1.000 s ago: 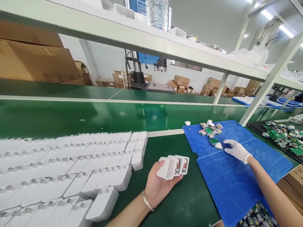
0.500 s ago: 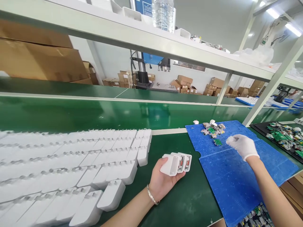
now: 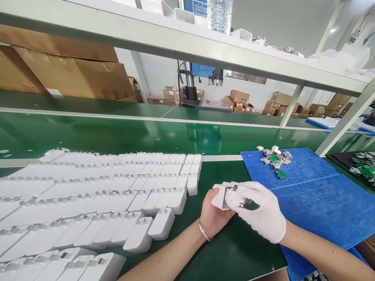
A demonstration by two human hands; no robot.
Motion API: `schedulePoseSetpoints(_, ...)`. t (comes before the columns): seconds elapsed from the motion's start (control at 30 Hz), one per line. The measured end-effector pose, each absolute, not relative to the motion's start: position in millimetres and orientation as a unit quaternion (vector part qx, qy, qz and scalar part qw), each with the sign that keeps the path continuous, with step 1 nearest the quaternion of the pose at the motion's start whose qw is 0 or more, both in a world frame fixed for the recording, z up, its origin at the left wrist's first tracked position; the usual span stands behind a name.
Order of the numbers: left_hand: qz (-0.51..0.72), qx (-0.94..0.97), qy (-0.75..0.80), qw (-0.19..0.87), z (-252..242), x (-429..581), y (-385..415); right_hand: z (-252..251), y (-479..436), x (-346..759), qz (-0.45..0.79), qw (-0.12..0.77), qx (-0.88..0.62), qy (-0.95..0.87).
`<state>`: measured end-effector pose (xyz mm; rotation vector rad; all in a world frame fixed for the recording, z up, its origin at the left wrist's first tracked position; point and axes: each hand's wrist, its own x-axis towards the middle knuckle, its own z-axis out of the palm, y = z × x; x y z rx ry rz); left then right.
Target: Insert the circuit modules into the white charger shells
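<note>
Housings [image 3: 218, 195], white and open at one end, are held as a small cluster in the left hand [image 3: 212, 218], above the green surface [image 3: 234, 253] and just left of the blue mat [image 3: 316, 195]. The left hand is closed around them from below. The gloved right hand [image 3: 260, 216] is set against the open ends. Its fingertips [image 3: 233, 202] are pinched together on a small part [image 3: 234, 189] at the mouth of one housing. How far the part is seated cannot be told, since the glove covers it.

Probable faults:

- Jamming. The mouth is hidden by the glove, so alignment can be judged by feel only. If the part is pressed while tilted, it may wedge or bend.
- Loss of grip. Several housings are clamped together by side pressure alone, and a push from the right hand could force an outer one out of the cluster.
- Disturbed stock. A dropped housing would likely land among the rows of housings [image 3: 102, 195] laid out near the left forearm and knock them out of line.
- Dropped part. If the pinch is released too soon, the part could fall to the surface, well apart from the loose circuit boards [image 3: 275, 158] at the far edge of the mat.
</note>
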<state>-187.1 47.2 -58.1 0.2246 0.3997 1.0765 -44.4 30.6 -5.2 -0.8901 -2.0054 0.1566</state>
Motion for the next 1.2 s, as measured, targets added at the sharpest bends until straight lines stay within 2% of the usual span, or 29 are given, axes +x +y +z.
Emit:
schedulePoseSetpoints(0.1,0.510,0.126,0.186,0.830,-57.2,-186.3,47.2,-9.1,30.2,-45.9,0.029,0.447,-0.330,-0.831)
schedulePoseSetpoints(0.4,0.513,0.151,0.184,0.825,-60.7,-185.5,46.7,-19.7,22.1,-44.6,0.015,0.493,-0.361,-0.791)
schedulePoseSetpoints(0.7,0.519,0.172,0.154,0.823,-64.3,-185.6,48.2,-15.2,24.7,-47.4,0.010,0.493,-0.329,-0.805)
schedulePoseSetpoints(1.0,0.509,0.249,0.133,0.813,-62.8,-187.7,46.7,-13.9,25.6,-55.6,-0.004,0.437,-0.292,-0.851)
schedulePoseSetpoints(1.2,0.512,0.238,0.128,0.815,-69.4,-184.5,47.4,0.8,23.0,-41.5,0.030,0.397,-0.333,-0.855)
